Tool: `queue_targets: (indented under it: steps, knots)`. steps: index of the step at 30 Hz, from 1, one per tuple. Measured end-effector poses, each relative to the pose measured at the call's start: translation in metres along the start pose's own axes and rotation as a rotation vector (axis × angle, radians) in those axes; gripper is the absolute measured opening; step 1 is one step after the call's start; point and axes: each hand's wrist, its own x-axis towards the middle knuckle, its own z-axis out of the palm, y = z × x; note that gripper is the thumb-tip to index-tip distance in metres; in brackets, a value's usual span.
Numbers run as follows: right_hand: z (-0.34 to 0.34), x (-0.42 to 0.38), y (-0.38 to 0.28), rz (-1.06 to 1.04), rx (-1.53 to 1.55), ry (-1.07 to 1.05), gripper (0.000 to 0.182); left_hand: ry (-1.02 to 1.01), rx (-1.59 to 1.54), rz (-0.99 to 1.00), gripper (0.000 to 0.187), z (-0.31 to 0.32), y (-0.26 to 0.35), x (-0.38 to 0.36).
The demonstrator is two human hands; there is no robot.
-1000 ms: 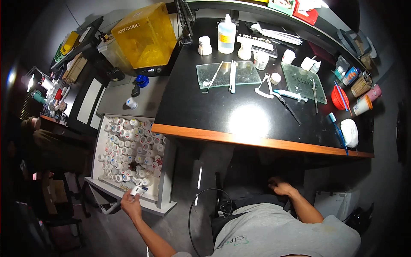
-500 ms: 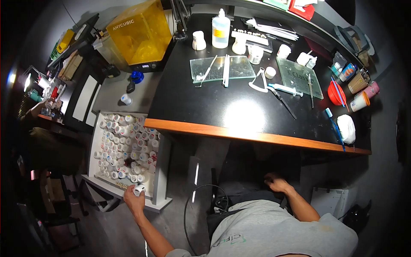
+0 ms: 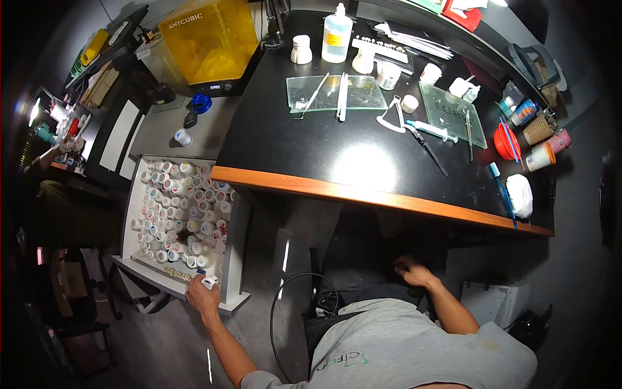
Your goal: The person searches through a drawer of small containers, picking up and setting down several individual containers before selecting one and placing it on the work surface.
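Observation:
My left hand (image 3: 203,297) is closed around a small white jar (image 3: 209,281) at the front right corner of an open drawer (image 3: 238,262). The jar is tilted, and my fingers hide part of it. Behind it, many white lidded jars (image 3: 175,201) stand crowded in the drawer, some with coloured marks on their lids. A strip of small tooth-like pieces (image 3: 176,273) lies along the drawer's front, beside my left hand. My right hand (image 3: 416,272) rests over my dark-clothed lap, its fingers loosely apart with nothing visible in them.
The black desk (image 3: 291,142) has an orange-brown front edge and carries glass slabs (image 3: 369,97), a syringe (image 3: 433,131), a clear bottle (image 3: 337,35) and a red bowl (image 3: 506,141). A yellow-covered machine (image 3: 210,42) stands back left. Another person's hand (image 3: 68,146) shows far left.
My left hand has turned the jar, so its lid face shows less than before. The whole view has shifted slightly. My right hand stays over my lap.

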Motion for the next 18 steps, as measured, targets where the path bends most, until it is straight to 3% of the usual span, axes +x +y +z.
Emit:
queue_targets:
  steps: [3, 7, 10, 13, 16, 18]
  knots:
    - [-0.009, 0.003, 0.009, -0.006, -0.022, 0.101, 0.028, -0.083, 0.113, -0.020, 0.040, 0.006, 0.000, 0.004]
    - [-0.018, 0.011, 0.038, -0.113, -0.307, 0.506, 0.025, -0.078, 0.170, -0.003, 0.040, 0.013, -0.004, 0.007]
    - [-0.014, 0.018, 0.055, -0.003, -0.382, 0.713, 0.030, -0.083, 0.193, 0.011, 0.040, 0.012, -0.004, 0.007]
    - [-0.015, 0.021, 0.061, 0.015, -0.498, 0.742, 0.036, -0.110, 0.201, 0.003, 0.039, 0.007, 0.001, 0.007]
    - [-0.012, 0.027, 0.061, 0.170, -0.660, 0.816, 0.055, -0.152, 0.225, -0.025, 0.038, 0.005, 0.002, 0.008]
    - [-0.016, 0.031, 0.051, 0.381, -0.596, 0.715, 0.068, -0.150, 0.234, -0.025, 0.038, 0.008, 0.001, 0.009]
